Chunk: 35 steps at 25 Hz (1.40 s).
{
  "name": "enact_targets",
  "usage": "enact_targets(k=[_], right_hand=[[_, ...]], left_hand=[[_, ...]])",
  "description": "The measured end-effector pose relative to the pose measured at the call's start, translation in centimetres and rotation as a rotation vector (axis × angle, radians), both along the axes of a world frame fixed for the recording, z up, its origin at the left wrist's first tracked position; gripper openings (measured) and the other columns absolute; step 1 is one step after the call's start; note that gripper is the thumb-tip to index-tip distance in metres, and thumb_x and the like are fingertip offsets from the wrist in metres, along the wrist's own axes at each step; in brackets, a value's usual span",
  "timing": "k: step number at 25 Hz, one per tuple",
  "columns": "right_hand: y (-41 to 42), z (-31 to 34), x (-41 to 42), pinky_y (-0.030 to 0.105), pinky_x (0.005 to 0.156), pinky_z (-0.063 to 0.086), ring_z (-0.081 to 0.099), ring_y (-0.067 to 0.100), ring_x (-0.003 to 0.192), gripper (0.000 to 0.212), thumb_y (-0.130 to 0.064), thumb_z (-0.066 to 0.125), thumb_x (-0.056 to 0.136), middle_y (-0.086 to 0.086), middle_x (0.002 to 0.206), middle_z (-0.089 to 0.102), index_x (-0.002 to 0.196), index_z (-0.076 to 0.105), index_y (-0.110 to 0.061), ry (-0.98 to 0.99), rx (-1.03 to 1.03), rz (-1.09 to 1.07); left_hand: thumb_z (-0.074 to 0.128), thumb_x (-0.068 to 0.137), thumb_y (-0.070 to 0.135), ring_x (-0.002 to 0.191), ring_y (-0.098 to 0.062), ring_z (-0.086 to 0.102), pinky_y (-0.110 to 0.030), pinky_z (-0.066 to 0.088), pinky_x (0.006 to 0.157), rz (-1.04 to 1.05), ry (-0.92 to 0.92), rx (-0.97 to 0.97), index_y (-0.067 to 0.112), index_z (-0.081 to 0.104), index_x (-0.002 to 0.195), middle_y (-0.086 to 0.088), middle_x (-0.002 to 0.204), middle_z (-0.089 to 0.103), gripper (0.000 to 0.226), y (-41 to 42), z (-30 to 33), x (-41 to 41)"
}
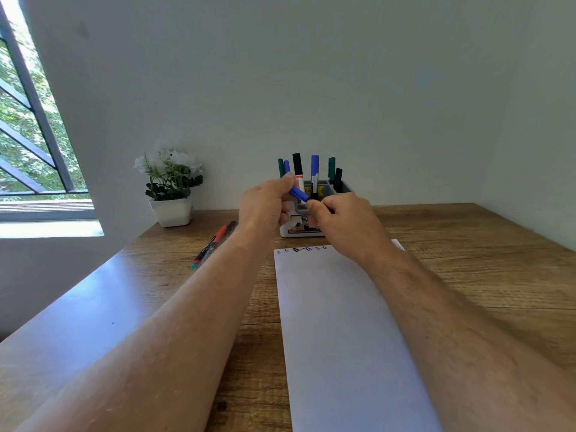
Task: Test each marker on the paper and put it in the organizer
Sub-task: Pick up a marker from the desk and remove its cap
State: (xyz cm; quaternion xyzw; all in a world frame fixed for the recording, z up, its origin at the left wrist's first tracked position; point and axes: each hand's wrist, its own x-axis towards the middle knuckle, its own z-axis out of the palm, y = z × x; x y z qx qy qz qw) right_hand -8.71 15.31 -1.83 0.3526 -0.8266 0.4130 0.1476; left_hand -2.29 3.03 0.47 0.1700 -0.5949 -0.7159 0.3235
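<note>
A blue marker is held in the air in front of the organizer. My left hand grips its left part, and my right hand pinches its right end with curled fingers. Which part is the cap I cannot tell. The grey-and-white organizer stands at the back of the desk with several markers upright in it, blue, black and green. A white paper lies under my arms, with several small test marks along its far edge.
Loose markers, one red-capped, lie on the wooden desk left of the paper. A white pot of white flowers stands at the back left by the wall. A window is at the far left.
</note>
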Motion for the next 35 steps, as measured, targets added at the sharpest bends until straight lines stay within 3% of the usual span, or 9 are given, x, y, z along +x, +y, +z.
enact_targets(k=[3, 12, 16, 19, 22, 25, 26, 29, 35], right_hand=[[0.3, -0.3, -0.2, 0.02, 0.054, 0.036, 0.056, 0.003, 0.066, 0.024, -0.03, 0.054, 0.097, -0.008, 0.073, 0.064, 0.084, 0.071, -0.02, -0.036, -0.028, 0.013], [0.7, 0.6, 0.9, 0.022, 0.06, 0.057, 0.066, 0.012, 0.062, 0.022, -0.019, 0.045, 0.102, 0.002, 0.076, 0.071, 0.097, 0.066, -0.025, -0.253, -0.407, 0.223], [1.2, 0.8, 0.3, 0.025, 0.043, 0.051, 0.07, 0.019, 0.057, 0.026, -0.013, 0.056, 0.097, 0.001, 0.087, 0.071, 0.119, 0.054, -0.027, -0.253, -0.518, 0.094], [2.1, 0.9, -0.4, 0.023, 0.036, 0.045, 0.07, 0.02, 0.053, 0.019, -0.008, 0.056, 0.096, 0.007, 0.091, 0.07, 0.106, 0.062, -0.023, -0.335, -0.615, 0.03], [2.2, 0.8, -0.8, 0.025, 0.038, 0.048, 0.072, 0.021, 0.058, 0.023, -0.008, 0.047, 0.098, 0.009, 0.089, 0.073, 0.105, 0.067, -0.018, -0.475, -0.657, 0.046], [2.2, 0.3, -1.2, 0.025, 0.041, 0.05, 0.073, 0.018, 0.06, 0.014, -0.007, 0.065, 0.088, 0.006, 0.086, 0.075, 0.098, 0.067, -0.015, -0.546, -0.564, 0.032], [2.3, 0.0, -1.2, 0.023, 0.041, 0.049, 0.071, 0.016, 0.055, 0.006, -0.014, 0.07, 0.086, 0.006, 0.079, 0.075, 0.091, 0.068, -0.015, -0.542, -0.507, 0.02], [2.4, -0.6, -1.2, 0.019, 0.036, 0.041, 0.058, 0.012, 0.038, 0.027, -0.038, 0.067, 0.089, 0.005, 0.055, 0.067, 0.077, 0.07, -0.014, -0.5, -0.382, -0.057], [2.4, -1.1, -1.0, 0.023, 0.04, 0.046, 0.059, 0.018, 0.044, 0.003, -0.011, 0.065, 0.085, 0.014, 0.068, 0.07, 0.082, 0.066, -0.01, -0.576, -0.235, 0.01]], left_hand=[[0.064, 0.094, 0.024, 0.05, -0.007, 0.05, -0.021, 0.047, 0.053, 0.013, 0.039, 0.091, 0.009, 0.07, 0.094, -0.001, 0.066, 0.061, 0.016, -0.4, 0.3, 0.2], [0.045, 0.101, 0.009, 0.054, -0.01, 0.059, -0.021, 0.054, 0.055, -0.14, 0.177, 0.242, 0.009, 0.063, 0.097, -0.002, 0.062, 0.064, 0.018, 0.5, 0.8, 0.9], [0.035, 0.101, 0.011, 0.059, -0.012, 0.046, -0.026, 0.047, 0.054, -0.113, -0.096, 0.093, 0.015, 0.066, 0.107, -0.003, 0.068, 0.046, 0.031, 1.2, 0.4, 0.2], [0.038, 0.094, 0.012, 0.054, -0.013, 0.038, -0.024, 0.036, 0.05, -0.061, -0.352, -0.015, 0.012, 0.056, 0.084, -0.003, 0.065, 0.04, 0.021, 1.6, 0.1, -0.2], [0.043, 0.092, 0.017, 0.06, -0.019, 0.045, -0.027, 0.039, 0.051, -0.041, -0.518, -0.533, 0.013, 0.05, 0.073, -0.004, 0.072, 0.047, 0.02, 1.1, -0.5, -0.9], [0.056, 0.078, 0.033, 0.08, -0.019, 0.061, -0.032, 0.055, 0.071, -0.058, -0.65, -0.874, 0.011, 0.063, 0.088, -0.002, 0.087, 0.064, 0.025, 1.5, -1.1, -0.6], [0.058, 0.073, 0.037, 0.081, -0.018, 0.063, -0.034, 0.056, 0.073, -0.073, -0.678, -0.913, 0.015, 0.066, 0.089, -0.002, 0.088, 0.067, 0.028, 1.6, -1.4, -0.5], [0.069, 0.075, 0.036, 0.086, -0.016, 0.064, -0.036, 0.057, 0.081, -0.079, -0.712, -1.01, 0.024, 0.071, 0.09, 0.002, 0.093, 0.069, 0.019, 1.7, -1.9, -0.7], [0.077, 0.079, 0.03, 0.088, -0.012, 0.06, -0.032, 0.054, 0.08, -0.119, -0.703, -1.031, 0.027, 0.075, 0.093, 0.004, 0.097, 0.066, 0.015, 1.7, -2.4, -1.1]])
